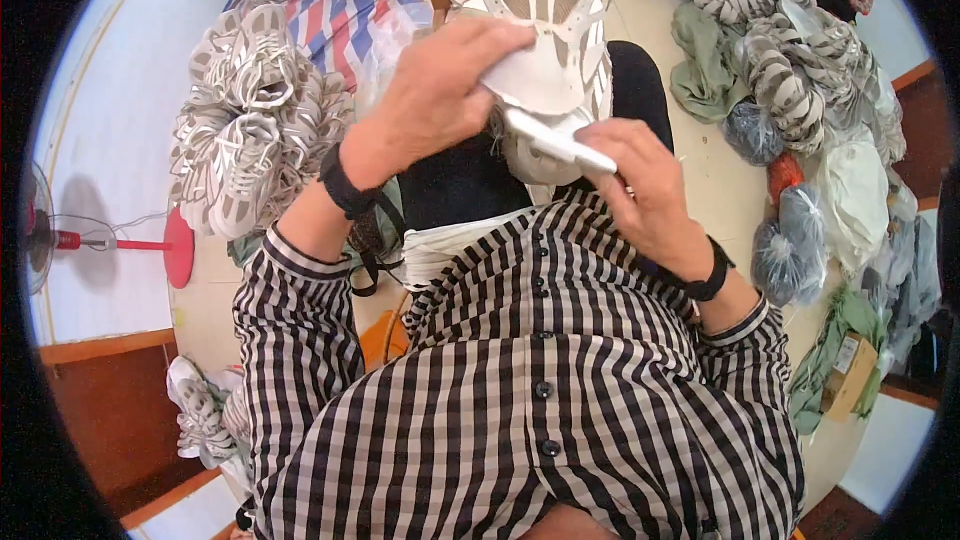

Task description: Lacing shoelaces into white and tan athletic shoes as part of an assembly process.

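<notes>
Upper point(550, 65): top centre of the frame, above the lap point(455, 185), pale panel toward the wearer.
Left hand point(425, 90): fingers narrow, holding the upper by that panel.
Right hand point(650, 195): fingers pinched on a white piece point(560, 142) just below the panel (whether the two are joined, I cannot tell).
Upper's progress: mesh and overlays look in place; the handling of this one seems unfinished, as both hands are occupied at it.
Left pile point(240, 120): many uppers, upper left of the frame.
Right pile point(785, 80): more, upper right; which pile is finished and which waits does not show.
</notes>
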`<action>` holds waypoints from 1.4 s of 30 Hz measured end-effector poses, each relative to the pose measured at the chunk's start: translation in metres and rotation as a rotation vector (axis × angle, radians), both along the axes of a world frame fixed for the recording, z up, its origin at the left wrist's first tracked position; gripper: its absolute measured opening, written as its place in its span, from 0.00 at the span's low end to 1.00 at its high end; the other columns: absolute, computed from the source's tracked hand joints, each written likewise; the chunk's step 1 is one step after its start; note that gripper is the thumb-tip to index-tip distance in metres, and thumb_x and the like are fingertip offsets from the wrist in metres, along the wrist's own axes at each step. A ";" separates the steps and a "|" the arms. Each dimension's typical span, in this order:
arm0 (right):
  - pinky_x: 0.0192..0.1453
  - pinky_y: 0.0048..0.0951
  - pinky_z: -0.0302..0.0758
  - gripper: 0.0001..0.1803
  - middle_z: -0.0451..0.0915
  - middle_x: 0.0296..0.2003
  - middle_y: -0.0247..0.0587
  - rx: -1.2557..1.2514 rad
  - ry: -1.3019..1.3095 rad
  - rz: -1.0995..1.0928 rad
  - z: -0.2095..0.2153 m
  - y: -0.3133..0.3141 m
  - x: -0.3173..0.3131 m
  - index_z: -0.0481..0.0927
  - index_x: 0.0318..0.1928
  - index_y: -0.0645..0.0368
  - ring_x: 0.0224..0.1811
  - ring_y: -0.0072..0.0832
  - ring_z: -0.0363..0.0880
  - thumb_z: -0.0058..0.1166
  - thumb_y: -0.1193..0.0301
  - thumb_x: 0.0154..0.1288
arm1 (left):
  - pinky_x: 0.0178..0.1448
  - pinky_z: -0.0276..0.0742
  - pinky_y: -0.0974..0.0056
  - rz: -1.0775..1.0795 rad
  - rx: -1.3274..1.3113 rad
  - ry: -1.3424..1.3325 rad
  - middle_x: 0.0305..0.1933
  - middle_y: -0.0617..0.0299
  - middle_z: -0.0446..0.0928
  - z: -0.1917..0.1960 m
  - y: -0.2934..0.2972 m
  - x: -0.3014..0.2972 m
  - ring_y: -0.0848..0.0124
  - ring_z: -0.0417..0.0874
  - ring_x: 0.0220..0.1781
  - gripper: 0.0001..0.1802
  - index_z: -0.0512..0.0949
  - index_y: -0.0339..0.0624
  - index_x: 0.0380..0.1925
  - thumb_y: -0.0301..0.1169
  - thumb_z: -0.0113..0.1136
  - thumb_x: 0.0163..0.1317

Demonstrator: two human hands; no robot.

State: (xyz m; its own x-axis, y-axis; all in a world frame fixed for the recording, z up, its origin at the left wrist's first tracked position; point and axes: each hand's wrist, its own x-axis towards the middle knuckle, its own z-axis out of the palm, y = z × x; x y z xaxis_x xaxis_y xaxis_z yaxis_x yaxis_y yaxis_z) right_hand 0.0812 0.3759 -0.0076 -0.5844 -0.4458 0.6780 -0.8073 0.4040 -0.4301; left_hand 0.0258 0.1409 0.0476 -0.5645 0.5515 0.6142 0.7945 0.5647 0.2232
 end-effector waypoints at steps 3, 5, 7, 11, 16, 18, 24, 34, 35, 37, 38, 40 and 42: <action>0.43 0.34 0.75 0.17 0.77 0.38 0.43 0.089 0.052 0.032 0.002 -0.009 -0.003 0.75 0.41 0.61 0.41 0.40 0.76 0.57 0.79 0.47 | 0.50 0.76 0.63 0.030 0.176 -0.019 0.43 0.50 0.81 0.009 -0.004 -0.018 0.58 0.83 0.44 0.26 0.78 0.40 0.46 0.15 0.48 0.44; 0.38 0.34 0.75 0.11 0.75 0.35 0.43 0.214 0.093 -0.049 0.001 -0.023 -0.003 0.74 0.37 0.61 0.37 0.39 0.76 0.57 0.75 0.51 | 0.49 0.77 0.64 -0.023 0.107 0.054 0.43 0.50 0.81 0.017 -0.003 -0.028 0.58 0.83 0.44 0.26 0.78 0.41 0.46 0.16 0.47 0.44; 0.35 0.34 0.74 0.09 0.75 0.32 0.43 0.238 0.072 -0.162 0.000 -0.033 -0.015 0.73 0.35 0.60 0.34 0.39 0.76 0.57 0.72 0.53 | 0.45 0.77 0.66 -0.032 -0.009 0.086 0.43 0.48 0.80 0.025 0.001 -0.032 0.59 0.83 0.42 0.27 0.78 0.43 0.47 0.18 0.46 0.44; 0.27 0.43 0.73 0.12 0.76 0.20 0.52 0.205 -0.039 -0.485 -0.005 -0.029 -0.073 0.76 0.25 0.62 0.22 0.49 0.77 0.54 0.65 0.57 | 0.43 0.78 0.62 0.084 -0.029 -0.069 0.40 0.50 0.80 0.033 0.001 -0.027 0.57 0.82 0.39 0.27 0.78 0.44 0.47 0.19 0.49 0.43; 0.31 0.46 0.73 0.12 0.77 0.21 0.56 0.160 -0.093 -0.509 -0.035 -0.015 -0.099 0.79 0.24 0.64 0.25 0.52 0.77 0.53 0.66 0.55 | 0.38 0.77 0.59 0.117 -0.233 0.087 0.37 0.50 0.78 -0.008 0.004 0.006 0.57 0.81 0.37 0.30 0.73 0.39 0.51 0.19 0.54 0.41; 0.32 0.48 0.73 0.15 0.76 0.21 0.57 0.139 -0.339 -0.459 -0.037 -0.007 -0.093 0.77 0.24 0.66 0.25 0.54 0.76 0.51 0.65 0.56 | 0.42 0.77 0.59 0.099 -0.271 0.135 0.40 0.50 0.77 -0.035 0.006 0.024 0.56 0.80 0.40 0.30 0.71 0.36 0.52 0.19 0.54 0.42; 0.30 0.38 0.69 0.07 0.75 0.22 0.49 0.212 -0.482 -0.254 -0.010 0.067 -0.032 0.77 0.31 0.61 0.26 0.45 0.75 0.53 0.69 0.58 | 0.53 0.75 0.60 0.152 -0.191 0.066 0.57 0.46 0.69 -0.076 0.006 0.038 0.54 0.75 0.55 0.30 0.65 0.39 0.58 0.19 0.50 0.50; 0.39 0.38 0.72 0.06 0.71 0.29 0.41 0.560 -0.154 -0.320 -0.049 0.062 0.012 0.76 0.33 0.58 0.37 0.39 0.72 0.54 0.75 0.52 | 0.44 0.76 0.65 0.122 0.186 -0.214 0.37 0.52 0.80 -0.052 -0.005 0.098 0.61 0.82 0.37 0.13 0.76 0.35 0.39 0.14 0.54 0.52; 0.39 0.38 0.72 0.05 0.70 0.29 0.41 0.605 -0.163 -0.328 -0.049 0.061 0.011 0.75 0.32 0.58 0.36 0.39 0.72 0.53 0.75 0.52 | 0.43 0.76 0.65 0.063 0.163 -0.266 0.37 0.52 0.79 -0.054 -0.003 0.102 0.61 0.82 0.38 0.12 0.77 0.35 0.37 0.14 0.55 0.52; 0.38 0.37 0.71 0.05 0.70 0.28 0.41 0.491 -0.129 -0.282 -0.042 0.059 0.010 0.75 0.31 0.58 0.35 0.39 0.72 0.53 0.76 0.52 | 0.46 0.76 0.64 0.015 0.177 -0.390 0.39 0.51 0.79 -0.057 0.000 0.107 0.59 0.82 0.41 0.13 0.77 0.36 0.37 0.15 0.55 0.51; 0.37 0.37 0.70 0.05 0.71 0.28 0.41 0.400 -0.138 -0.275 -0.036 0.057 0.010 0.74 0.31 0.58 0.34 0.38 0.72 0.54 0.76 0.51 | 0.49 0.76 0.63 -0.015 0.167 -0.443 0.41 0.51 0.79 -0.056 0.002 0.108 0.58 0.82 0.44 0.14 0.77 0.36 0.38 0.15 0.55 0.50; 0.36 0.37 0.69 0.05 0.71 0.27 0.40 0.367 -0.086 -0.214 -0.019 0.050 0.018 0.74 0.30 0.58 0.32 0.38 0.72 0.54 0.76 0.51 | 0.52 0.75 0.62 -0.048 0.192 -0.441 0.43 0.50 0.79 -0.052 0.011 0.108 0.57 0.81 0.47 0.15 0.77 0.35 0.41 0.16 0.56 0.50; 0.30 0.34 0.66 0.08 0.70 0.22 0.39 0.234 -0.008 -0.095 0.000 0.037 0.030 0.73 0.30 0.59 0.26 0.37 0.70 0.56 0.78 0.47 | 0.59 0.71 0.61 -0.135 0.218 -0.455 0.50 0.50 0.76 -0.044 0.025 0.104 0.57 0.78 0.53 0.21 0.74 0.35 0.47 0.20 0.58 0.50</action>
State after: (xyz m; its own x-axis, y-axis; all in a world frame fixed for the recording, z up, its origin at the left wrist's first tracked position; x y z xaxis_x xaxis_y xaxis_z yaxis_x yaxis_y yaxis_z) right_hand 0.1110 0.4129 -0.0073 -0.6363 -0.5327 0.5579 -0.7577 0.5673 -0.3226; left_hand 0.1301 0.1658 0.0036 -0.7336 0.5249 0.4317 0.6523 0.3657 0.6639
